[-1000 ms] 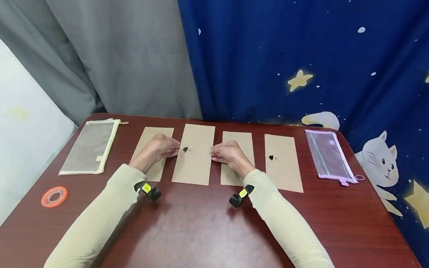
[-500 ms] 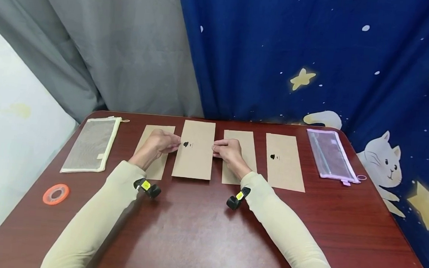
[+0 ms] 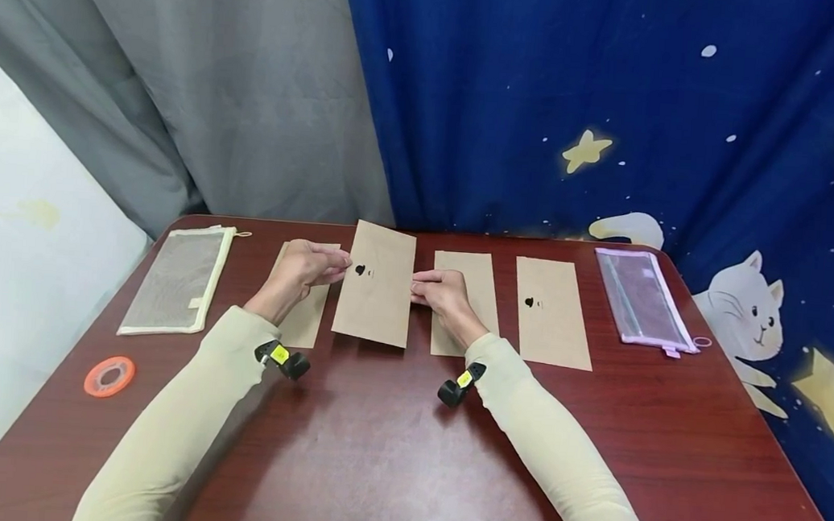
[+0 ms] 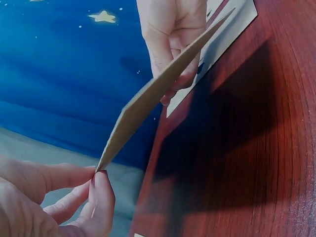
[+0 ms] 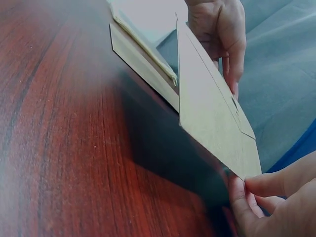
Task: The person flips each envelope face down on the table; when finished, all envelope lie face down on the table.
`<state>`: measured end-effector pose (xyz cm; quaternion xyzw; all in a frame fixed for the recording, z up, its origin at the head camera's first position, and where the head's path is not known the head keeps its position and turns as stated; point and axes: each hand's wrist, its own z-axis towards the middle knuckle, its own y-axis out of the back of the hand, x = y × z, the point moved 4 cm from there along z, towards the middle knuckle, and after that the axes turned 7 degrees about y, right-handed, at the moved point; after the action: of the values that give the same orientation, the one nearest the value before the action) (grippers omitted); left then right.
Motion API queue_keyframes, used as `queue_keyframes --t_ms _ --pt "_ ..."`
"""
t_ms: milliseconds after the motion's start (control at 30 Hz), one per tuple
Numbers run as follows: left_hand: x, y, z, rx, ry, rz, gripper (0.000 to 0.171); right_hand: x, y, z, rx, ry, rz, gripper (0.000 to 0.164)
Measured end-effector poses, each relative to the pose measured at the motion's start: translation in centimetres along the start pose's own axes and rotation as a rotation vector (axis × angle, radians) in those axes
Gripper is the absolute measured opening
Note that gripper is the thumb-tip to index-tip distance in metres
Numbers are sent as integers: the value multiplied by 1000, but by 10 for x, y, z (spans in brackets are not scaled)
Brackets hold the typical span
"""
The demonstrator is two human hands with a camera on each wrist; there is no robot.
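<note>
A brown kraft envelope [image 3: 376,298] with a small black hat print is held up off the table at its two long sides, tilted with its left side higher. My left hand [image 3: 300,272] pinches its left edge between thumb and fingers. At the right edge, my right hand [image 3: 446,299] pinches it the same way. In the right wrist view a flap line runs along the envelope [image 5: 212,103], and its shadow falls on the table below. Three more envelopes lie flat: one [image 3: 309,317] partly under my left hand, one [image 3: 470,268] behind my right hand, one [image 3: 557,327] farther right.
On the dark red table [image 3: 374,451], a cream-edged mesh zip pouch [image 3: 176,276] lies at the left and a purple-edged one [image 3: 639,300] at the right. An orange ring-shaped roll [image 3: 109,376] sits near the left edge. Curtains [image 3: 255,80] hang behind.
The middle envelope has come up off the table between both hands. Its left side has since risen with my left hand, so it now tilts. The other envelopes and the pouches stay put.
</note>
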<state>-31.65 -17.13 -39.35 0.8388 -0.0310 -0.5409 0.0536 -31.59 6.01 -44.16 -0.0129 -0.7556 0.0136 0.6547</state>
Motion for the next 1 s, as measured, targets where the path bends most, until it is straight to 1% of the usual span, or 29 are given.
queue_keyframes --t_ms 133,233,433,700,1000 --pt "-5 1 -1 -1 12 -9 39 1 -2 -1 2 -1 -13 25" --pt "-10 2 -3 -3 8 -4 39 2 -3 -1 2 -2 -20 25" --pt "-20 1 -8 10 13 23 32 3 -5 -3 6 -10 -30 23" --pt "-34 -2 -15 12 -19 89 25 1 -9 -4 19 -6 0 23" --pt "-45 -2 -20 1 -6 108 20 2 -14 -4 31 8 21 23"
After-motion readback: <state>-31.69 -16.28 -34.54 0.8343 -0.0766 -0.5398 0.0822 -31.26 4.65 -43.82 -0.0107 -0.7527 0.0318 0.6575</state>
